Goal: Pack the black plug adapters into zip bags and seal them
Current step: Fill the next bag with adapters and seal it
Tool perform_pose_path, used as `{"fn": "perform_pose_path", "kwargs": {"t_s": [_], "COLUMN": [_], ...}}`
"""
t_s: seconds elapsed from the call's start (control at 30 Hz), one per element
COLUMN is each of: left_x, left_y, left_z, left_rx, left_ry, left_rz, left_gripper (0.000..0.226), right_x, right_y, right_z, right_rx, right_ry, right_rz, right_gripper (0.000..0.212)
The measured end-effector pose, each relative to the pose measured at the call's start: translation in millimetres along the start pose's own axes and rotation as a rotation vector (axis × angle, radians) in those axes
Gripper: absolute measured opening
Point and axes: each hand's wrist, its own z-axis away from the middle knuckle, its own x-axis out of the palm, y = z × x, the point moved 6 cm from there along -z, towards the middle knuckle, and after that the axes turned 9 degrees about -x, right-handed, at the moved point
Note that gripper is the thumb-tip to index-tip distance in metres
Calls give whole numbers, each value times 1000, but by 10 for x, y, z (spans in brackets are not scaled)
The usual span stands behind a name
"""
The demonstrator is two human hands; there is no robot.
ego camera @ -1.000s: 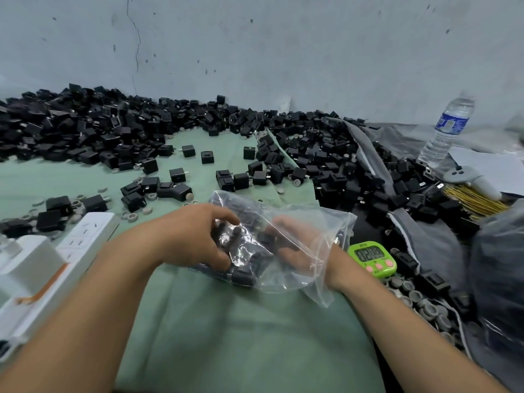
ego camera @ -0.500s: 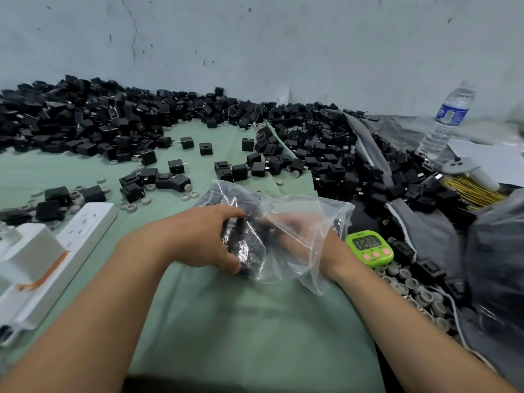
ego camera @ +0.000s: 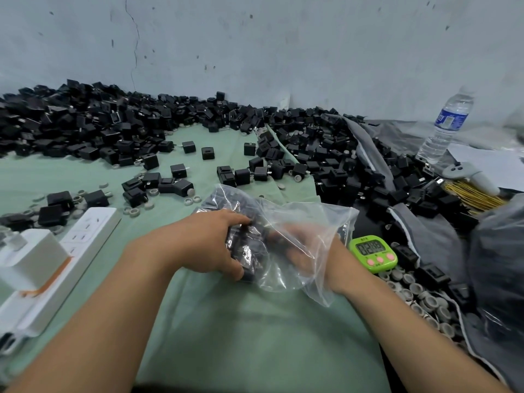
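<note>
The zip bag lay on the green cloth near its right edge, just beside the green timer. Its long axis ran from the far left to the near right, with the closed end pointing away and the mouth opening toward the person. The left hand gripped the filled end from outside, fingers and thumb curled round the bagged black plug adapters. The right hand sat inside the bag up to the wrist; through the blurred plastic its fingers could not be read. Against half a second earlier, both hands had kept these places, the bag barely shifting.
</note>
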Motion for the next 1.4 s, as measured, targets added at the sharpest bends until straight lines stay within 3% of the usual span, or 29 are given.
{"fn": "perform_pose_path", "kwargs": {"t_s": [0.03,0.07,0.17,0.23,0.4,0.47,0.57,0.63,0.8,0.87,1.03,1.1,1.17,1.27,1.4], "left_x": [-2,-1,85,195,462,505,534,528,510,512,512,501,498,484,323], "left_y": [17,45,198,284,368,369,357,362,383,376,389,389,381,363,442], "left_z": [8,20,57,53,-61,-74,-67,-62,-38,-42,-64,-59,-54,-47,29], "left_rx": [4,18,102,117,72,70,77,74,72,72,68,71,82,93,93], "left_ry": [1,3,-8,2,97,147,179,178,158,156,138,136,153,172,254], "left_rz": [-5,-1,-13,-70,-144,-142,-151,-155,-158,-161,-179,-173,-162,-132,13], "left_gripper": [108,108,113,112,96,87,82,82,80,80,81,81,80,80,71], "right_x": [-18,-1,-46,-118,-534,-821,-1279,-1394,-1113,-987,-1027,-1077,-1154,-1263,-1490], "right_y": [-35,74,169,205,376,374,177,131,620,838,1040,1059,1079,908,421], "right_z": [23,3,-46,-68,102,142,101,-155,-1018,-1112,-1133,-1094,-1052,-1018,-577], "right_rx": [-2,47,8,22,263,324,257,213,308,328,233,233,247,200,122], "right_ry": [4,6,-4,31,178,371,709,644,-69,-183,40,26,-15,0,386], "right_rz": [23,9,266,397,119,98,237,410,785,867,945,1000,1040,982,629], "right_gripper": [91,84,24,26,47,41,39,37,42,51,41,40,23,29,43]}}
